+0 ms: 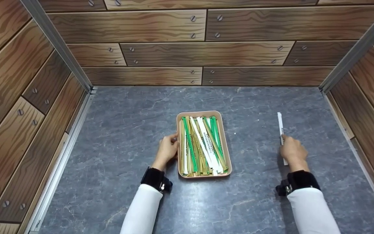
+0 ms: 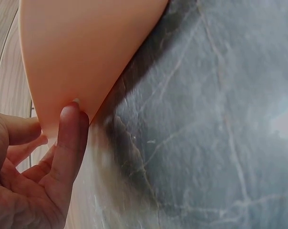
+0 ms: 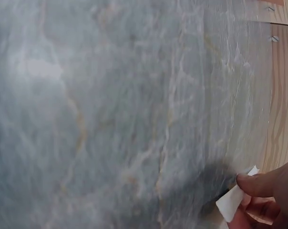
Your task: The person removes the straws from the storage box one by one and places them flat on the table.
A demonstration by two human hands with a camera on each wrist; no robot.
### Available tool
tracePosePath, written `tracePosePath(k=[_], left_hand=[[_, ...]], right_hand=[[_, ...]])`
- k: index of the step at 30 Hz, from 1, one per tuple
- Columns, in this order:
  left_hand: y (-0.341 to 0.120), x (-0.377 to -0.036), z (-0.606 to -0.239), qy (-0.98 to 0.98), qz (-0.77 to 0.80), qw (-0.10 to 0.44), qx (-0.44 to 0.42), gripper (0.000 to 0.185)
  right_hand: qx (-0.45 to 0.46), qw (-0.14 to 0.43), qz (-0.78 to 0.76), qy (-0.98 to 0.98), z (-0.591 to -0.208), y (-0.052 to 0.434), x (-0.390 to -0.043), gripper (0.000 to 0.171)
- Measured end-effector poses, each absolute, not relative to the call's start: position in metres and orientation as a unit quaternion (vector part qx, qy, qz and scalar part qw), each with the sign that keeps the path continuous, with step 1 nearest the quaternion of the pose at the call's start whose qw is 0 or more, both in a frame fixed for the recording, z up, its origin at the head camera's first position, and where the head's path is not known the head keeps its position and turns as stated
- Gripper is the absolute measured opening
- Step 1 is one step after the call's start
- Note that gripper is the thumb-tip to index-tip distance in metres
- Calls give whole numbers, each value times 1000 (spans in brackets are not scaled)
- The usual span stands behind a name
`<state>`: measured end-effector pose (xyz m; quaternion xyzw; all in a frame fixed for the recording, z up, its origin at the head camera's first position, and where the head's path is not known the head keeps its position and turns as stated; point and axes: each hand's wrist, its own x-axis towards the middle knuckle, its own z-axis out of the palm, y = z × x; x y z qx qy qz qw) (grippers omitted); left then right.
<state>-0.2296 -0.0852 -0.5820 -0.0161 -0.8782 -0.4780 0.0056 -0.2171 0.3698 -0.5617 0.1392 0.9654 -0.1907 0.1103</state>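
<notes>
— Where are your hands now?

— Your left hand is nearest to you on the counter, at the left side of the tray. Its fingers curl against the tray's wall and hold it; in the left wrist view one finger presses on the tray's peach corner. Your right hand is well apart, on the right side of the counter. Its fingers are together and pinch one white wrapped stick; the stick lies along the counter and points away from you.

— And how much is done?

— I judge that it is only the beginning. The tray is full of wrapped sticks, green, white and tan, all lying lengthwise. Only the one white stick is outside the tray. If the sticks are being taken out, almost all remain; whether it is leaving or going in, I cannot tell. Farther away is only the wooden wall.
</notes>
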Motion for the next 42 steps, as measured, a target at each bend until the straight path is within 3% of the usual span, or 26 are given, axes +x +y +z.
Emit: tracePosePath(k=[6, 10, 16, 22, 31, 42], left_hand=[[-85, -231, -581, -881, -473, 6, -15, 39], [-86, -230, -580, -880, -474, 7, -16, 39], [-86, -228, -580, -883, -469, 7, -9, 39], [-85, -228, -582, -879, -476, 6, -10, 37], [-84, -228, -583, -875, -484, 10, 1, 38], [-82, -228, -584, -877, -480, 5, 13, 43]], right_hand=[[158, 107, -185, 964, -560, 365, -218, 53], [164, 70, -189, 966, -547, 344, -217, 56], [36, -4, -239, 970, -524, 278, -209, 47], [-66, 39, -299, 951, -528, 211, -200, 43], [-131, 78, -288, 945, -548, 153, -195, 41], [-108, 13, -180, 978, -566, 138, -198, 28]])
